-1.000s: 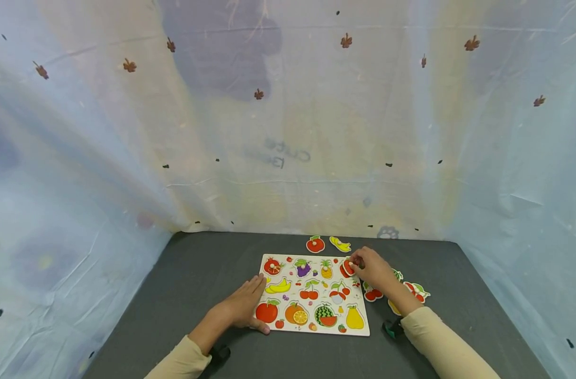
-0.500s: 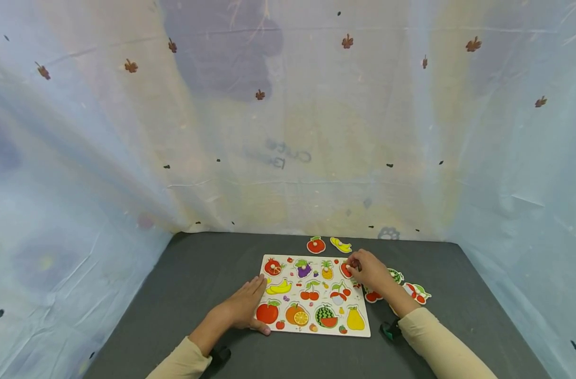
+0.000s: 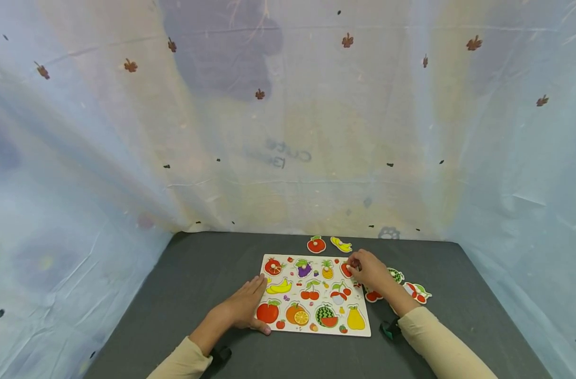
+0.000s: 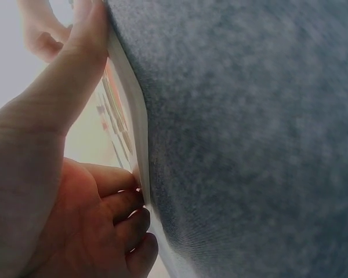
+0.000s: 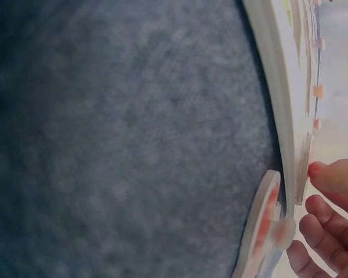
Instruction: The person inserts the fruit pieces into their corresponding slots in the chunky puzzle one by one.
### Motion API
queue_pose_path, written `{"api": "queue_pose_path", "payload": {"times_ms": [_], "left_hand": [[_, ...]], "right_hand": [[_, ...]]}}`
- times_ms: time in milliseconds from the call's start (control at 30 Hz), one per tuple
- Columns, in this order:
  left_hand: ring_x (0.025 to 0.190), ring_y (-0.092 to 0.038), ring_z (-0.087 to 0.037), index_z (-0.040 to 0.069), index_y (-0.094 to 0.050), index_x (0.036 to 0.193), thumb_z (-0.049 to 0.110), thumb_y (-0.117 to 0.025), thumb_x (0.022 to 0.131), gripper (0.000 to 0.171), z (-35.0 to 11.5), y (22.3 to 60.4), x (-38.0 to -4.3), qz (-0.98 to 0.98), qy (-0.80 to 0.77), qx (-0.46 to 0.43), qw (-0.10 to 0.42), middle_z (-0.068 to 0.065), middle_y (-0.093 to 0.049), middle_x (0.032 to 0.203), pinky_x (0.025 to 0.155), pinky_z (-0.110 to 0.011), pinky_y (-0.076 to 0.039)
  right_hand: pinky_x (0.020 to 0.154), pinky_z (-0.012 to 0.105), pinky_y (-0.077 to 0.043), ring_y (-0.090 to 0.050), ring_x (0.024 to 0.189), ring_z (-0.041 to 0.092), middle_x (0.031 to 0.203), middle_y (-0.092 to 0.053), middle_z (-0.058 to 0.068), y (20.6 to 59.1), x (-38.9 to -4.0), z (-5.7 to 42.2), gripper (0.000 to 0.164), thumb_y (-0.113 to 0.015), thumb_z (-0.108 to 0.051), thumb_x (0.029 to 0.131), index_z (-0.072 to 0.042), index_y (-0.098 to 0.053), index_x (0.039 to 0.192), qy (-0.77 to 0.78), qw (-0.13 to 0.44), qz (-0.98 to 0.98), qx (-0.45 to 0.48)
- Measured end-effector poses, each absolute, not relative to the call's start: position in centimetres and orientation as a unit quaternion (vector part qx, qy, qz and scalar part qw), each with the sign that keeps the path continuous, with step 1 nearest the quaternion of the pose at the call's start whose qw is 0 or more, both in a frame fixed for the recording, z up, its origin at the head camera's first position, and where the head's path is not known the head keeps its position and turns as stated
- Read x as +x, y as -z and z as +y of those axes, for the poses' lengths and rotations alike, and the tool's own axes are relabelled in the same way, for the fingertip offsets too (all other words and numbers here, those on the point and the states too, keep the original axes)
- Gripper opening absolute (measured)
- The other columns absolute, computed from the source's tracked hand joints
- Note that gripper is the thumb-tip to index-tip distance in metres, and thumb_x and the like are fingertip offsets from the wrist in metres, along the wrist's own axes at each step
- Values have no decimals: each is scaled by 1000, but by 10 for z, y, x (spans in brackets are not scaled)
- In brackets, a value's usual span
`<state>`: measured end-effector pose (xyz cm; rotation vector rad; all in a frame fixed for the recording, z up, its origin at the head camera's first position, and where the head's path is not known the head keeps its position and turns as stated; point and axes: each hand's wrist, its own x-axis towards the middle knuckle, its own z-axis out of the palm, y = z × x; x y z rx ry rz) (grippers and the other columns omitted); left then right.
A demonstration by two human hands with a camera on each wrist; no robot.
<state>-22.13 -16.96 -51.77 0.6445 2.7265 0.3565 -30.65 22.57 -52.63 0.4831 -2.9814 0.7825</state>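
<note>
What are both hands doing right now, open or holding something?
Left hand: open, resting against the puzzle board's left edge.
Right hand: closed, pinching a red fruit piece at the board's far right corner.

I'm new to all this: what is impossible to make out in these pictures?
Head view: fingers of the right hand cover part of the red piece, so its fit is unclear.
Head view: the right forearm partly hides the loose pieces.
Left wrist view: the fruit pictures on the board are edge-on and washed out.
Right wrist view: the frame's right edge cuts off part of the right hand.
</note>
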Motion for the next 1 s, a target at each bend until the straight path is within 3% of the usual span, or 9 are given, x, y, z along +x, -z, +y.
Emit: {"api": "queue_pose_path", "payload": {"times_ms": [1000], "left_hand": [[164, -20, -40, -7, -25, 166, 61, -93, 74, 133, -172, 521, -222, 952, -125, 235, 154, -23, -23, 175, 133, -53, -21]], "right_hand": [[70, 33, -50, -53, 79, 14, 92, -58, 0, 529, -308, 226, 6, -77, -16, 101, -14, -72, 100, -249, 0, -956, 157]]}}
